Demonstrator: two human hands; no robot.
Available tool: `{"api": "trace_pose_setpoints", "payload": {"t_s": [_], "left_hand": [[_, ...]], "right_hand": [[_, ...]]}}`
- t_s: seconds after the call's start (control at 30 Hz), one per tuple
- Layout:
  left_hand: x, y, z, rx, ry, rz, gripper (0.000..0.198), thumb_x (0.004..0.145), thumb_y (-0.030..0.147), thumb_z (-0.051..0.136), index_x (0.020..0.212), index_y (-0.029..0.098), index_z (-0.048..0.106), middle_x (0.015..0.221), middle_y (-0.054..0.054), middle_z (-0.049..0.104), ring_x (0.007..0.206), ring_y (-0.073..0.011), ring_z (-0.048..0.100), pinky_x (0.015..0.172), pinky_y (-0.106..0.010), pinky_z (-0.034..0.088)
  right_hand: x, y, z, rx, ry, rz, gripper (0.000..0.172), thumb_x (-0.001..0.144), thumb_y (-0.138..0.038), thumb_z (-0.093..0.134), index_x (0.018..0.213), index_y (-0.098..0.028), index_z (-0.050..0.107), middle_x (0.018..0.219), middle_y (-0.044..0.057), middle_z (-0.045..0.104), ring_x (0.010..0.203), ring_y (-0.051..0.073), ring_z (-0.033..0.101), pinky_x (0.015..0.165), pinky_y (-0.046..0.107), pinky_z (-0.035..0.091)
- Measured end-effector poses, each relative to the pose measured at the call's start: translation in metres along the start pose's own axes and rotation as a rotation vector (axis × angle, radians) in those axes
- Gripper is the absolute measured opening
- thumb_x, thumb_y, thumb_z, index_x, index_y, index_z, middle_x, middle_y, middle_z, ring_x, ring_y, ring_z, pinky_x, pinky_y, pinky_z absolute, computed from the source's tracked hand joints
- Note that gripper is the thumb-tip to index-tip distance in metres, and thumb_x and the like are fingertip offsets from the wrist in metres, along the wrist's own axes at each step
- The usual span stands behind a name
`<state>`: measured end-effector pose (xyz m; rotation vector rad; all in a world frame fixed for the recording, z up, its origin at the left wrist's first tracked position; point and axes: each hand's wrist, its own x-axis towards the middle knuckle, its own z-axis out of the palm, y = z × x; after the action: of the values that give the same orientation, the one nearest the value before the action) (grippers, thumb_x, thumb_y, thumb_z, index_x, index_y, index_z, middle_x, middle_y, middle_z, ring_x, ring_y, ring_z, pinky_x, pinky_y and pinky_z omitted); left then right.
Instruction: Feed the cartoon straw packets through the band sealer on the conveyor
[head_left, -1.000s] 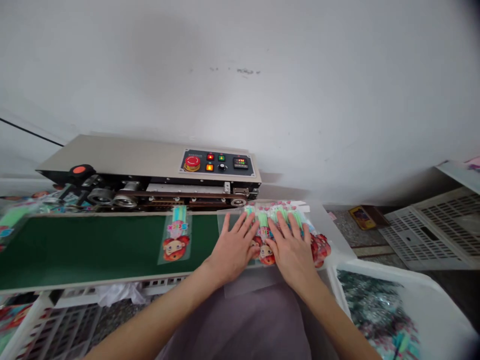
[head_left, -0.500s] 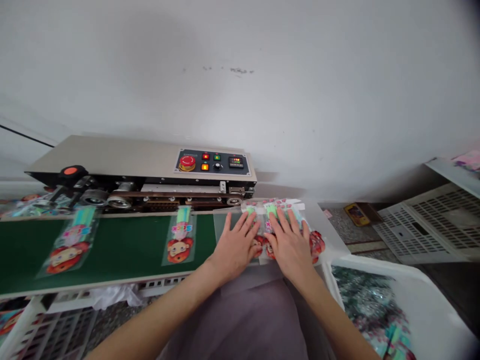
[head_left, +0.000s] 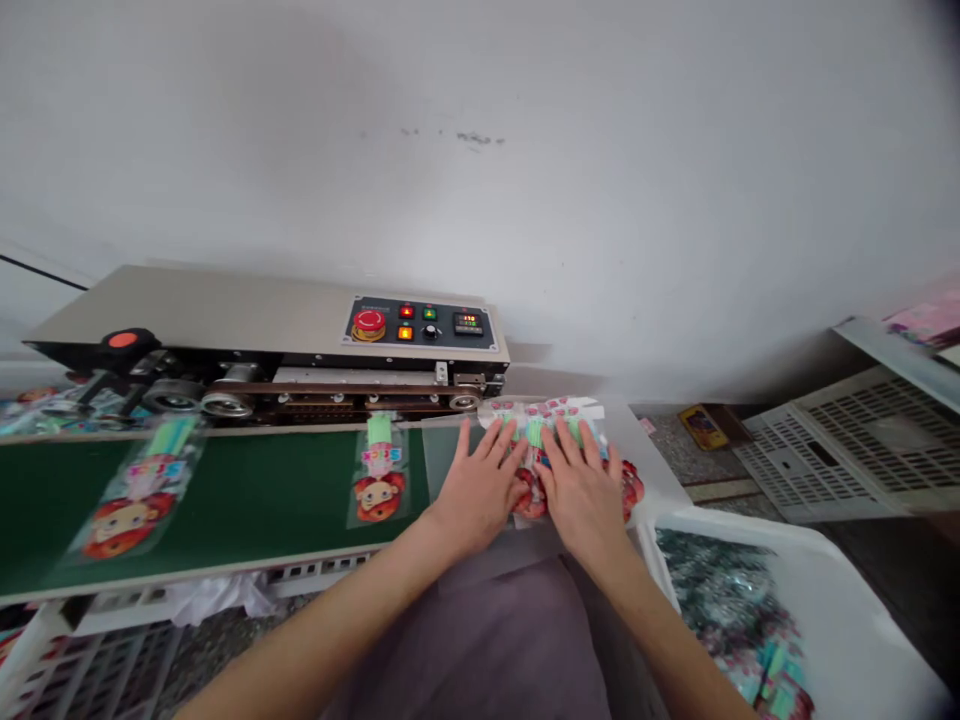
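Observation:
My left hand (head_left: pixel 476 490) lies flat with its fingers spread, over the left part of a group of clear packets at the right end of the green conveyor belt (head_left: pixel 277 490). Just beside it, my right hand (head_left: pixel 589 500) rests on the same packets, fingers also spread. The packets (head_left: pixel 531 495) show red-haired cartoon heads and green sticks, partly hidden by my hands. Left of my left hand, a similar packet (head_left: pixel 381 470) lies on the belt. Farther left is another packet (head_left: pixel 135 490), tilted and slightly blurred.
A sealing machine (head_left: pixel 270 310) with a control panel and red stop button (head_left: pixel 369 322) stands behind the belt. At right is a white tub (head_left: pixel 832 600) holding more packets. Plastic crates (head_left: pixel 840 440) stand beyond it. A white crate (head_left: pixel 112 660) sits below the belt.
The middle belt packet lies closer to my left hand than the one seen there before. Both hands stay flat on the packets with only slight shifts. The whole view has moved a little.

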<state>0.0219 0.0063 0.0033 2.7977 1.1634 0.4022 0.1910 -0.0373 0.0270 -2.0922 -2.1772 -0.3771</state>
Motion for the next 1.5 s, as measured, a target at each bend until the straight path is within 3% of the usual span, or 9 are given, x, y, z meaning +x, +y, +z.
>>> {"api": "trace_pose_setpoints", "payload": {"t_s": [0.13,0.33,0.43,0.6,0.8,1.0,1.2,1.33,1.5], "left_hand": [[-0.014,-0.016,0.006,0.010,0.005,-0.032,0.054,0.106,0.045,0.027,0.156,0.024,0.035,0.166,-0.007,0.030,0.154,-0.0275,0.022,0.122,-0.064,0.017],[-0.044,-0.046,-0.019,0.100,-0.049,-0.130,0.052,0.106,0.040,0.028,0.154,0.022,0.040,0.163,-0.012,0.034,0.152,-0.0322,0.027,0.120,-0.068,0.015],[-0.038,-0.035,-0.023,0.085,-0.035,-0.113,0.053,0.107,0.039,0.026,0.153,0.018,0.041,0.162,-0.013,0.035,0.152,-0.0314,0.027,0.122,-0.067,0.013],[-0.023,-0.009,-0.010,0.021,-0.029,-0.004,0.054,0.107,0.042,0.028,0.154,0.018,0.039,0.163,-0.012,0.034,0.154,-0.0286,0.024,0.123,-0.064,0.016],[-0.027,-0.009,0.000,0.018,-0.041,-0.024,0.056,0.107,0.044,0.026,0.155,0.019,0.035,0.165,-0.012,0.029,0.154,-0.0283,0.023,0.122,-0.066,0.013],[-0.028,-0.007,0.001,-0.012,-0.051,-0.035,0.058,0.107,0.045,0.025,0.156,0.016,0.034,0.165,-0.012,0.028,0.154,-0.0297,0.024,0.121,-0.069,0.014],[-0.029,-0.005,-0.001,-0.029,-0.056,-0.041,0.058,0.106,0.046,0.027,0.155,0.016,0.035,0.165,-0.013,0.029,0.153,-0.0302,0.025,0.121,-0.070,0.012],[-0.030,-0.005,-0.001,-0.016,-0.043,-0.037,0.057,0.106,0.046,0.027,0.155,0.017,0.036,0.165,-0.012,0.029,0.153,-0.0293,0.026,0.122,-0.068,0.012],[-0.027,-0.003,0.004,0.001,-0.005,-0.079,0.056,0.107,0.045,0.026,0.154,0.019,0.037,0.164,-0.011,0.032,0.153,-0.0292,0.027,0.121,-0.069,0.012]], "right_hand": [[0.001,-0.003,0.007,0.008,-0.039,-0.029,0.045,0.103,-0.036,0.044,0.146,-0.026,0.053,0.156,0.007,0.047,0.146,0.040,0.032,0.113,0.068,0.023],[0.013,-0.025,0.003,0.095,-0.062,-0.109,0.047,0.104,-0.039,0.043,0.150,-0.030,0.047,0.159,0.005,0.042,0.148,0.038,0.030,0.115,0.068,0.022],[0.010,-0.021,-0.003,0.095,-0.040,-0.088,0.047,0.105,-0.038,0.041,0.150,-0.027,0.046,0.158,0.005,0.044,0.147,0.037,0.031,0.115,0.065,0.023],[0.020,-0.012,-0.005,0.100,-0.012,-0.090,0.041,0.104,-0.033,0.041,0.141,-0.024,0.057,0.153,0.007,0.051,0.143,0.035,0.035,0.114,0.057,0.025],[0.069,-0.028,0.006,0.211,-0.036,-0.025,0.039,0.095,-0.015,0.046,0.123,-0.027,0.070,0.120,0.010,0.066,0.111,0.029,0.051,0.092,0.042,0.037],[0.078,-0.030,0.017,0.387,-0.070,0.079,0.041,0.082,-0.001,0.047,0.096,-0.026,0.076,0.113,0.007,0.066,0.110,0.025,0.052,0.092,0.039,0.037],[0.064,-0.029,0.017,0.336,0.006,0.064,0.050,0.081,-0.002,0.044,0.118,-0.022,0.071,0.121,0.010,0.064,0.114,0.027,0.051,0.094,0.040,0.040],[0.062,-0.031,0.014,0.270,-0.011,-0.002,0.047,0.083,-0.005,0.048,0.119,-0.022,0.071,0.130,0.011,0.061,0.124,0.030,0.047,0.101,0.044,0.037],[0.054,-0.015,0.009,0.242,0.017,-0.048,0.051,0.088,-0.004,0.042,0.131,-0.019,0.064,0.134,0.010,0.063,0.128,0.027,0.049,0.106,0.043,0.038]]}}
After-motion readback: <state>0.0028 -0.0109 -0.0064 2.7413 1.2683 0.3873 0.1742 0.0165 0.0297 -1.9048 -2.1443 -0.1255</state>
